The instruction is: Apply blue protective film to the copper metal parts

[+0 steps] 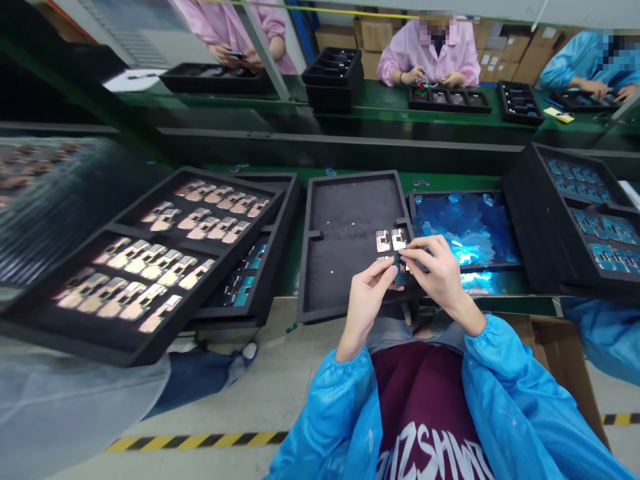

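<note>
Centrally, small dark part [399,272] pinched between both hands [369,300] [436,273], over black foam tray [345,227]

Ahead of my left hand [367,300], the black foam tray [345,227] offers open room, with only a few metal plates [390,240] just beyond my right hand [435,273]. To the right, the tray of blue film pieces [465,230] and a raised stack of trays [565,213] stand in the way. To the left, a tilted tray of metal parts [165,267] blocks any wide sideways pass.
</note>
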`<state>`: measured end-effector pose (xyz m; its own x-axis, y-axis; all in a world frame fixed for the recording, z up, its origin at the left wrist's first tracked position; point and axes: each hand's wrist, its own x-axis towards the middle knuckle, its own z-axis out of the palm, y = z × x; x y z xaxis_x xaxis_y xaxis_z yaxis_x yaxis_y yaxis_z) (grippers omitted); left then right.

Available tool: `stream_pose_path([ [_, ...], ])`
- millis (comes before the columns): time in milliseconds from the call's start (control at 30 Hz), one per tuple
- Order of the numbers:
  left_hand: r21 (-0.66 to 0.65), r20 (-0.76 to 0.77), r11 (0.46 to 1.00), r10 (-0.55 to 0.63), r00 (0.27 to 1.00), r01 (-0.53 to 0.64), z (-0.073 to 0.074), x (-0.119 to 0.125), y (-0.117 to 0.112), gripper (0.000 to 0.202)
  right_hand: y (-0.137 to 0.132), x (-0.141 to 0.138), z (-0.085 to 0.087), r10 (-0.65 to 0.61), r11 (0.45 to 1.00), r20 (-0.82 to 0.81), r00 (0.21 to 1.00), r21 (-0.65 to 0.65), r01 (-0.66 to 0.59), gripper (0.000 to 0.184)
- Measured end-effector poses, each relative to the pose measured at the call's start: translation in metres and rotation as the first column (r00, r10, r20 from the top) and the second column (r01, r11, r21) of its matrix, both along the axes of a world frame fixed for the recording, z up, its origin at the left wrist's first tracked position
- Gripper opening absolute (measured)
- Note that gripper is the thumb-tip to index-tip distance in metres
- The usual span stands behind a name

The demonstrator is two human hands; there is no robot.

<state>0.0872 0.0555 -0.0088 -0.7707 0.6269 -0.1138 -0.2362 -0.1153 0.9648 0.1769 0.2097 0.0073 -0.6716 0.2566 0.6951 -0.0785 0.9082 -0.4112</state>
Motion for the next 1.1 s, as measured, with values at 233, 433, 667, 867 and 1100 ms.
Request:
stream_pose_path([
  [233,0.093,0.157,0.995,-0.053,0.986,0.039,-0.001,-0.003,0.002,0.041,-0.002,0.01,0.001,0.016,0.966,0.061,0.998,0.257,-0.031,0.019],
  [433,0.15,0.276,0.988,-0.07,0.959,0.029,-0.003,-0.014,0.002,0.044,-0.006,0.024,-0.001,0.087,0.936,0.202,0.975,0.317,-0.15,0.03],
  [667,0.112,0.211,0.985,0.107,0.972,-0.133,-0.005,-0.031,0.001,0.047,-0.012,0.036,-0.009,0.2,0.963,0.237,0.951,0.131,-0.235,0.032],
  [867,-0.095,-0.088,0.942,0.314,0.945,-0.322,-0.016,-0.09,-0.006,0.039,0.049,0.037,-0.019,-0.132,0.97,0.147,0.98,-0.184,0.158,0.019],
  [1100,-0.484,-0.281,0.851,0.068,0.957,-0.202,-0.019,-0.13,0.017,0.014,0.166,-0.009,-0.022,-0.207,0.945,0.747,0.632,-0.014,0.326,0.015],
])
